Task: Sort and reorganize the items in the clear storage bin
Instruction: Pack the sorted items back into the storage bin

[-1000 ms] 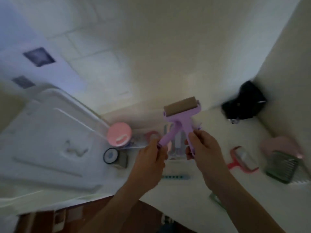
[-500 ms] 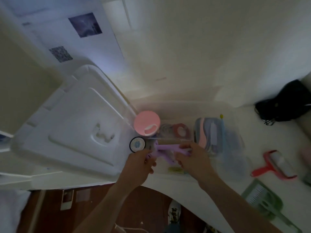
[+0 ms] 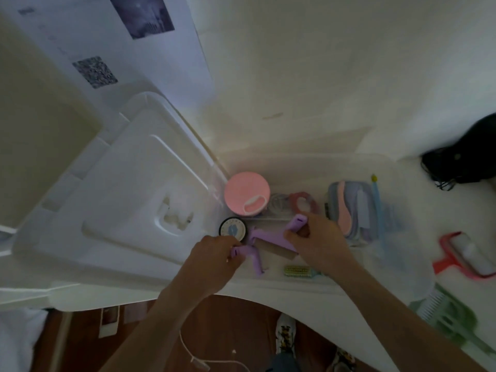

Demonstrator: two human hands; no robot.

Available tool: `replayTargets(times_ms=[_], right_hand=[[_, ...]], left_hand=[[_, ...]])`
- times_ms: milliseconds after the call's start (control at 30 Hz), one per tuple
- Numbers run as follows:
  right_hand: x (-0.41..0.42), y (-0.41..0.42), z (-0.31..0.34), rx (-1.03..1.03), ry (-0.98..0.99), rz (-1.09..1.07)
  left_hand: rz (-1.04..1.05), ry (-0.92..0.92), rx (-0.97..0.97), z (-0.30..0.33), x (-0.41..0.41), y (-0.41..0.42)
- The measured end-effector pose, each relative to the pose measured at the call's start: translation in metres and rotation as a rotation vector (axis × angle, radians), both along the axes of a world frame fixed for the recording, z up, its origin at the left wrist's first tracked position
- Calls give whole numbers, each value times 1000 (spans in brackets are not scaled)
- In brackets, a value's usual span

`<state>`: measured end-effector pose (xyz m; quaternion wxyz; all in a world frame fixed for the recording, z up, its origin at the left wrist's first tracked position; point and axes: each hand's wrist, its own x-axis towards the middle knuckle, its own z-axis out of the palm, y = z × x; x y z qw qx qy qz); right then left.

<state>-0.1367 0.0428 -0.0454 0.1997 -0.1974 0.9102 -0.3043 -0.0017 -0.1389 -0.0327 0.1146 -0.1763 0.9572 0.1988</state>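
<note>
My right hand (image 3: 316, 237) is gripping the handle of a purple lint roller (image 3: 271, 237), fingers curled round it, while my left hand (image 3: 214, 253) is pinching the handle end of a second purple tool (image 3: 255, 260) lying just beside it. Both are sitting inside the clear storage bin (image 3: 349, 159), at its 7 o'clock corner. I am also seeing in the bin a pink round lid (image 3: 245, 196) at 10 o'clock, a black-rimmed round tin (image 3: 232, 229) below it, tape rolls (image 3: 302, 204) at centre, a pouch of pink and blue items (image 3: 349, 208) toward 3 o'clock and a small green brush (image 3: 298, 271) at 6 o'clock. The bin's white lid (image 3: 120, 197) is lying to the left on the white table (image 3: 442, 210), and a red lint roller (image 3: 467, 255) is lying to the right.
</note>
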Motion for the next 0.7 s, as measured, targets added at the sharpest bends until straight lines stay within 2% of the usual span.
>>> replayTargets(times_ms=[167, 300, 567, 700], right_hand=[[-7, -1, 18, 32, 136, 38], [-13, 9, 38, 59, 217, 24], [-19, 14, 13, 87, 196, 43], [-16, 16, -6, 77, 165, 109]], left_hand=[[-95, 41, -42, 11, 1, -3], [-42, 119, 90, 17, -8, -3], [-55, 67, -109, 5, -26, 6], [-57, 21, -127, 0, -21, -2]])
